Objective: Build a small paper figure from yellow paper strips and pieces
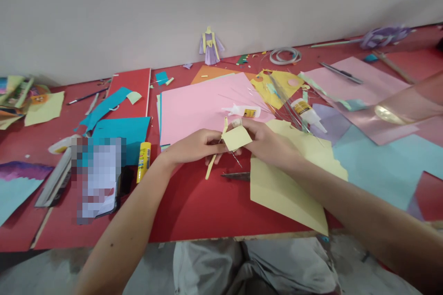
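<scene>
Red worktop [194, 203] set against a white wall [138, 9] and littered with coloured paper. Left of frame: a blue sheet [121, 131] with a yellow glue stick [143, 161] just beside it. Centre: a pink sheet [197, 106] with a glue bottle [242, 111] lying on it, and a paper doll [210, 47] at the wall above. Right of centre: a pale yellow sheet [287, 193] overhanging the near edge, with scissors [237, 175] at its left edge. Both forearms enter from below and meet mid-frame. Left hand [197, 146]: fingers pinched together on a yellow strip [210, 167] hanging down-left. Right hand [268, 143]: thumb and fingers clamped on a small yellow square [236, 138], held between the hands, above the scissors.
</scene>
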The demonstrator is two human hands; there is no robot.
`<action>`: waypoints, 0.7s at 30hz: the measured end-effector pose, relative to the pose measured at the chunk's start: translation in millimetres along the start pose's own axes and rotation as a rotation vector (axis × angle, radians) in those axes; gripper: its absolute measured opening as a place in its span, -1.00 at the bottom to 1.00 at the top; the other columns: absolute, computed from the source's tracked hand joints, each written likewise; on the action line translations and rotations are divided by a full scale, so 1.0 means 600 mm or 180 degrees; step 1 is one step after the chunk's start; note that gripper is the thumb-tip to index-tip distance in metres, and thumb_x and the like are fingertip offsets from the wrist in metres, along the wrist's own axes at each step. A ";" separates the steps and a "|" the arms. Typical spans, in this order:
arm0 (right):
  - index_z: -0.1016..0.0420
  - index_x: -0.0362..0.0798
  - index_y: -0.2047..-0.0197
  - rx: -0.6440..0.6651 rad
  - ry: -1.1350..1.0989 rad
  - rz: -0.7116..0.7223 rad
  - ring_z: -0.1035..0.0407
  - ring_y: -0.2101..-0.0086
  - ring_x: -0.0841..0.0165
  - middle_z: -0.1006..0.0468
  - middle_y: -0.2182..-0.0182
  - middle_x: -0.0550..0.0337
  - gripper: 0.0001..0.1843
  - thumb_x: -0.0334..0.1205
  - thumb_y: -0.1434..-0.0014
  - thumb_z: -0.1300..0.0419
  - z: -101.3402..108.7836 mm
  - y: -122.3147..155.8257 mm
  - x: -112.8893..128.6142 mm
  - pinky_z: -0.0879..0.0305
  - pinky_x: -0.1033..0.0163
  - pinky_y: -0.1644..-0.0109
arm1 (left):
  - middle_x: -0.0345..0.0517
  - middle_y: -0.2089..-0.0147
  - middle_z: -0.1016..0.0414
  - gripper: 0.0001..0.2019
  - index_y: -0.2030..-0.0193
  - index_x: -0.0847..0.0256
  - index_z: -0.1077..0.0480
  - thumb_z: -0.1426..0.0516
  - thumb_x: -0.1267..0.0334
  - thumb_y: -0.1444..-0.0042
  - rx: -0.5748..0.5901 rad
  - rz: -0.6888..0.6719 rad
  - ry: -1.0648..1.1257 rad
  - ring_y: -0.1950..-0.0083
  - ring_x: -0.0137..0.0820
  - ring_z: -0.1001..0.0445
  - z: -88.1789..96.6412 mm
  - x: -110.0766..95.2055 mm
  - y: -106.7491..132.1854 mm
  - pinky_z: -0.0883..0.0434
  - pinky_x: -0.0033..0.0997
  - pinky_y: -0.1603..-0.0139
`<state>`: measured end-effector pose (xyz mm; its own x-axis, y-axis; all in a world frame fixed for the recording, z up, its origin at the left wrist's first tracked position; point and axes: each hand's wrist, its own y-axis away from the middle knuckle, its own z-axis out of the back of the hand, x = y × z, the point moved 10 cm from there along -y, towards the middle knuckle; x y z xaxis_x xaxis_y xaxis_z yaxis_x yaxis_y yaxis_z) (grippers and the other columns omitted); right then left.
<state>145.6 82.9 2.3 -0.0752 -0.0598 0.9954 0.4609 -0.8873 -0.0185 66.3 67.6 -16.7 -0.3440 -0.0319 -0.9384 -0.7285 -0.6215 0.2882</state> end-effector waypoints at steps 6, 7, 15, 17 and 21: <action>-0.37 -0.03 0.32 -0.0083 -0.0191 0.0240 -0.31 0.52 0.49 -0.39 0.51 0.35 -0.79 -0.52 -0.01 -0.07 0.007 0.000 0.002 -0.28 0.33 0.39 | -0.16 0.36 -0.44 -0.69 0.04 0.27 -0.47 -0.08 0.09 -0.26 -0.0183 -0.0188 0.0040 0.49 -0.54 -0.40 0.005 -0.018 0.001 -0.35 -0.58 0.49; -0.37 -0.03 0.32 -0.0107 -0.0159 0.0267 -0.31 0.52 0.49 -0.38 0.51 0.35 -0.79 -0.52 -0.02 -0.07 0.009 0.000 0.001 -0.27 0.32 0.38 | -0.15 0.32 -0.44 -0.70 0.05 0.27 -0.47 -0.07 0.10 -0.27 -0.0211 -0.0201 0.0012 0.49 -0.55 -0.41 0.007 -0.020 0.001 -0.35 -0.58 0.49; -0.40 -0.03 0.33 -0.0296 -0.0243 0.0135 -0.30 0.54 0.50 -0.41 0.49 0.34 -0.85 -0.46 -0.04 -0.11 0.019 -0.001 -0.001 -0.24 0.34 0.44 | -0.31 0.57 -0.34 -0.74 0.17 0.27 -0.38 -0.06 0.09 -0.28 -0.0549 -0.0266 -0.0292 0.55 -0.55 -0.34 0.027 -0.023 0.005 -0.30 -0.55 0.40; -0.40 -0.04 0.33 -0.0413 -0.0280 -0.0004 -0.29 0.55 0.51 -0.44 0.45 0.31 -0.90 -0.41 -0.06 -0.13 0.024 0.000 -0.004 -0.21 0.36 0.48 | -0.36 0.62 -0.26 -0.76 0.23 0.25 -0.34 -0.07 0.10 -0.28 -0.0836 -0.0289 -0.0402 0.58 -0.56 -0.26 0.041 -0.024 0.008 -0.22 -0.58 0.47; -0.41 -0.05 0.31 -0.0319 -0.0244 0.0121 -0.33 0.50 0.48 -0.43 0.45 0.30 -0.91 -0.39 -0.08 -0.13 0.019 -0.001 -0.003 -0.29 0.32 0.39 | -0.35 0.62 -0.24 -0.74 0.31 0.24 -0.28 -0.01 0.11 -0.31 -0.1074 -0.0272 -0.0665 0.58 -0.57 -0.20 0.051 -0.025 0.009 -0.17 -0.58 0.50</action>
<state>155.6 88.6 1.7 0.0102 -0.0625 0.9980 0.3713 -0.9265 -0.0618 49.5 88.5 4.8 -0.4290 0.1693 -0.8873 -0.5364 -0.8381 0.0995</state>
